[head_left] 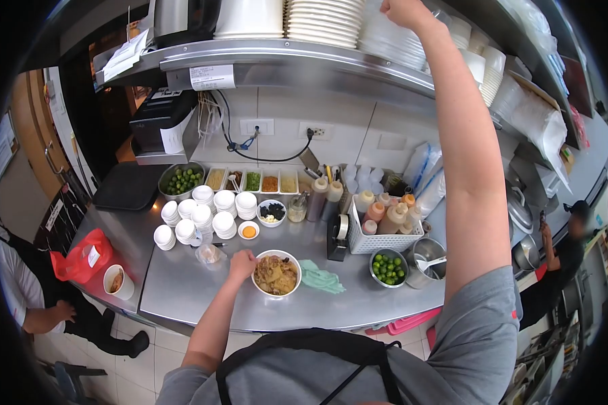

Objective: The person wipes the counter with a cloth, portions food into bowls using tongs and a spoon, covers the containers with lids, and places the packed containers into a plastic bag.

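My left hand [242, 264] is closed at the left rim of a white bowl [255, 278] of brown food with pale chunks, the fingertips pinching the rim. High on the right, my right hand [408, 12] reaches up to the shelf, beside a stack of clear plastic lids [390, 42]. Its fingers look curled in, and whatever they hold is hidden. Right of the bowl lies a crumpled green cloth [321, 277]. A clear plastic bag [210, 254] with something inside lies left of my left hand, near a small cup of orange yolk [248, 231].
White lidded cups [202, 214] stand stacked at left, before garnish trays [252, 181]. A white basket of squeeze bottles [386, 237] and a bowl of green limes [388, 268] stand right. The metal shelf [290, 50] hangs overhead. Other people stand at far left and far right.
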Tool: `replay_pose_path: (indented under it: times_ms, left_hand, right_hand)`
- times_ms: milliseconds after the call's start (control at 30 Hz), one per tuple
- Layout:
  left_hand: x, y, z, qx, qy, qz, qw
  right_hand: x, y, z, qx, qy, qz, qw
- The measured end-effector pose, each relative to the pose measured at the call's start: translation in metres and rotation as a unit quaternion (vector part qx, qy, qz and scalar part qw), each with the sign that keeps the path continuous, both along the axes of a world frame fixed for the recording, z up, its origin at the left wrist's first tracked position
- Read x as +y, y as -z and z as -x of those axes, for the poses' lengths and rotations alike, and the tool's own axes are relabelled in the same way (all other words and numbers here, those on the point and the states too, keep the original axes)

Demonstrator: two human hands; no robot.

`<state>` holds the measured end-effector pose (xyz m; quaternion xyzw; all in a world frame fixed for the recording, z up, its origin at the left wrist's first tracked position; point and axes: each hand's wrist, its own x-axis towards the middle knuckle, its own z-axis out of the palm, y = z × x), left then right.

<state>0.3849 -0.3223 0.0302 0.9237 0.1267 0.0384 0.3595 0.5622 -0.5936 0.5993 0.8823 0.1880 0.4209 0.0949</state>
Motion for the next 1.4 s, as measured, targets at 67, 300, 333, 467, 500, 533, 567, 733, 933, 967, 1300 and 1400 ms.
replay_pose_path:
  times_ms: [67,300,333,467,500,533,567,733,933,967,1300,1400]
  left_hand:
    - [0.000,0.001,0.001,-0.003,0.003,0.000,1.000]
    - [0.000,0.000,0.002,-0.006,0.007,-0.002,1.000]
    - [0.000,0.000,0.001,-0.005,0.006,-0.003,1.000]
    - [0.001,0.001,0.001,-0.007,0.009,0.009,1.000]
    - [0.000,0.000,0.001,-0.008,0.010,0.006,1.000]
    - [0.000,-0.001,0.001,-0.009,0.011,0.003,1.000]
    - [-0.001,-0.001,0.001,-0.009,0.011,0.003,1.000]
    - [-0.001,-0.001,0.000,-0.007,0.012,0.000,1.000]
    - [-0.001,-0.003,0.003,-0.008,0.004,0.006,1.000]
    - [-0.001,-0.002,0.003,-0.008,0.003,0.006,1.000]
    - [-0.002,-0.003,0.002,0.004,-0.005,0.009,1.000]
    - [0.000,0.000,0.000,-0.004,0.000,0.009,1.000]
  right_hand:
    - [0.010,0.004,0.036,-0.016,0.027,-0.004,1.000]
    - [-0.022,0.002,-0.033,-0.246,-0.108,-0.037,0.963]
    - [-0.024,0.005,-0.022,-0.246,-0.137,-0.058,0.958]
    - [-0.032,0.009,0.001,-0.214,-0.189,-0.105,0.953]
    - [-0.035,0.007,0.001,-0.212,-0.188,-0.105,0.953]
    - [-0.037,0.006,0.001,-0.190,-0.195,-0.093,0.958]
    - [-0.040,0.004,0.001,-0.167,-0.201,-0.081,0.962]
    - [-0.038,0.011,0.005,-0.074,-0.168,-0.036,0.982]
    - [-0.050,0.004,-0.026,-0.097,-0.156,0.010,0.983]
    - [-0.051,0.002,-0.027,-0.099,-0.145,0.017,0.984]
    - [-0.040,0.009,0.018,-0.210,-0.025,-0.063,0.975]
    - [-0.035,0.015,0.044,-0.355,-0.195,-0.050,0.913]
